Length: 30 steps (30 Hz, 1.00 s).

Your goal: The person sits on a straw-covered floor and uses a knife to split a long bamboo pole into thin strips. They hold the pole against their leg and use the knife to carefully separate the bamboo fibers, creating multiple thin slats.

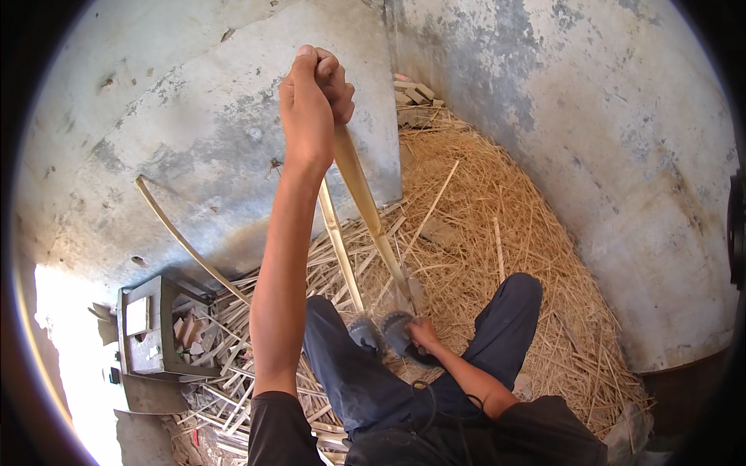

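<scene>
My left hand [315, 93] is raised high in front of the wall, its fingers closed around the upper end of a long bamboo strip [361, 194]. The strip slants down to the floor just beyond my feet. A second pale strip [339, 241] runs beside it; its top is hidden behind my left wrist. Low down, my right hand [423, 334] is closed beside my grey slipper [397, 332]. What its fingers grip is too small and hidden to make out. The other grey slipper [363, 334] stands to the left.
Straw-like shavings [474, 202] and split strips [233, 388] cover the floor. A wooden box frame [155, 342] with scraps stands at the left, with a curved strip [186, 245] leaning on the wall nearby. Weathered walls [606, 155] meet behind stacked blocks [416, 95].
</scene>
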{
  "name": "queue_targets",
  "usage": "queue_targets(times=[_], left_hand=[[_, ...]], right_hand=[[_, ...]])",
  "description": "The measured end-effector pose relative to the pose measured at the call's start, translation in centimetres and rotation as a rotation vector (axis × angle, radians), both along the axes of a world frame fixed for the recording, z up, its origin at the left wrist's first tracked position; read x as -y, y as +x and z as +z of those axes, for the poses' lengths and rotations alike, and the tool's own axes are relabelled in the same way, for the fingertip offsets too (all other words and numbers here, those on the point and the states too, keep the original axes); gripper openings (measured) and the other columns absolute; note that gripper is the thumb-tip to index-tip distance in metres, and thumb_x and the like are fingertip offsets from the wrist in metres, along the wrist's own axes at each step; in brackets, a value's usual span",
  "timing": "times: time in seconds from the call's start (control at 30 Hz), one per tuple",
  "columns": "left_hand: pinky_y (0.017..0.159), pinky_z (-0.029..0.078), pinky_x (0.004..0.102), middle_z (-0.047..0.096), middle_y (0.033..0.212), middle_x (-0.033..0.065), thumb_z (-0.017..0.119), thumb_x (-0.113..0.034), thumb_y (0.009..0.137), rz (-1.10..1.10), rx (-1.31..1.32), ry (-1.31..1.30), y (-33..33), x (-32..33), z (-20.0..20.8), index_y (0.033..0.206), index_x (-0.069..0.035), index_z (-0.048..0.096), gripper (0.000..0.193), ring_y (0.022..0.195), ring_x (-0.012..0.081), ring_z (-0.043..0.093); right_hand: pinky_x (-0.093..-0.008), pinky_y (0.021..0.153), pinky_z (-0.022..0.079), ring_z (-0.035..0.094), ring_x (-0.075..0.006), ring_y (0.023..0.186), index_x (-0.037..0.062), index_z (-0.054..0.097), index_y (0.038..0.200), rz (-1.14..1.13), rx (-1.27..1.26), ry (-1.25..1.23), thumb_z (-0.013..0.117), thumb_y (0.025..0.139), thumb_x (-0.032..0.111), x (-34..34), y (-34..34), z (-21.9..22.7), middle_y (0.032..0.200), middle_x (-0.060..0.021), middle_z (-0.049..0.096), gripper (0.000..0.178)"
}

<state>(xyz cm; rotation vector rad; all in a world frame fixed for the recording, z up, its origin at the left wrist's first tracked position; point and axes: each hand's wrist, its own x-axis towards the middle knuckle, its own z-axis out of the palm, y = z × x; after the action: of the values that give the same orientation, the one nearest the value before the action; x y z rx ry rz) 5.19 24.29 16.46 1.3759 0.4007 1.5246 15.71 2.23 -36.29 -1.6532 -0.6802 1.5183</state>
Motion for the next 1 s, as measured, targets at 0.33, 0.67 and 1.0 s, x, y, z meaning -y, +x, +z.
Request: queue_targets(times=[0.33,0.67,1.0], left_hand=[[0.050,0.018,0.0293,0.027,0.065,-0.0043,0.040,-0.035,0.110,-0.014,-0.006,-0.001,-0.2,-0.1,-0.1,0.079,-0.016,0.039,0.036,0.055,0.0081,0.020],[0.047,0.018,0.0298,0.027,0.063,-0.0045,0.036,-0.037,0.113,-0.062,-0.017,0.037,0.3,0.3,0.2,0.081,-0.015,0.037,0.039,0.051,0.0074,0.022],[0.047,0.017,0.0298,0.027,0.063,-0.0047,0.037,-0.037,0.112,-0.021,-0.011,-0.002,-0.6,0.0,-0.1,0.080,-0.015,0.036,0.039,0.051,0.0073,0.021]], right_hand=[[-0.0339,0.039,0.029,0.042,-0.0144,0.040,0.0059,0.050,0.079,-0.019,-0.069,0.213,0.064,0.097,0.007,-1.5,-0.9,5.8,0.056,-0.0005,0.044,0.023],[-0.0342,0.039,0.032,0.042,-0.0155,0.040,0.0057,0.053,0.079,0.074,0.110,-0.093,0.063,0.092,0.008,1.8,0.6,-1.3,0.057,-0.0007,0.044,0.017],[-0.0345,0.041,0.035,0.045,-0.0153,0.043,0.0064,0.052,0.079,-0.047,-0.046,0.008,0.066,0.092,0.008,2.8,-0.5,1.3,0.059,-0.0023,0.046,0.020]])
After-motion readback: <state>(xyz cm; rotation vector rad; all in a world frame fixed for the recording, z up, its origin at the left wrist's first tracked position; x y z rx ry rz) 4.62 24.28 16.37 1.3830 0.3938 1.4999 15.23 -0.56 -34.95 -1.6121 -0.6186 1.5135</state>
